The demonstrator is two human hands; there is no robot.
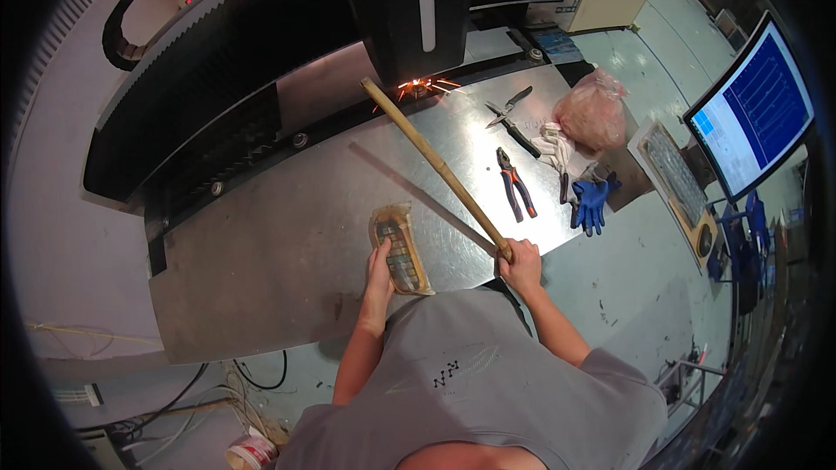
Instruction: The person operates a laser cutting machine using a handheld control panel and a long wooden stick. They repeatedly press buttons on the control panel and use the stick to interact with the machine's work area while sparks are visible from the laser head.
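Observation:
My left hand (pixel 378 273) is closed round a handheld remote control (pixel 402 252) with rows of buttons, wrapped in yellowed plastic, close to my body. A long bamboo stick (pixel 442 169) is gripped at its near end by my right hand (pixel 522 267). It slants up and left over a flat metal plate (pixel 261 248), where its shadow falls. The stick's far tip is by bright orange sparks (pixel 420 86) beneath a tall black machine head (pixel 411 22); whether the tip touches anything there, I cannot tell.
On the plate's right lie orange-and-black pliers (pixel 517 186), another plier-like tool (pixel 515 124), white gloves (pixel 555 150) and a blue glove (pixel 594 204). Beyond them sit a pinkish plastic bag (pixel 592 111), a keyboard (pixel 675 176) and a lit monitor (pixel 754 113). Cables (pixel 268 383) hang at lower left.

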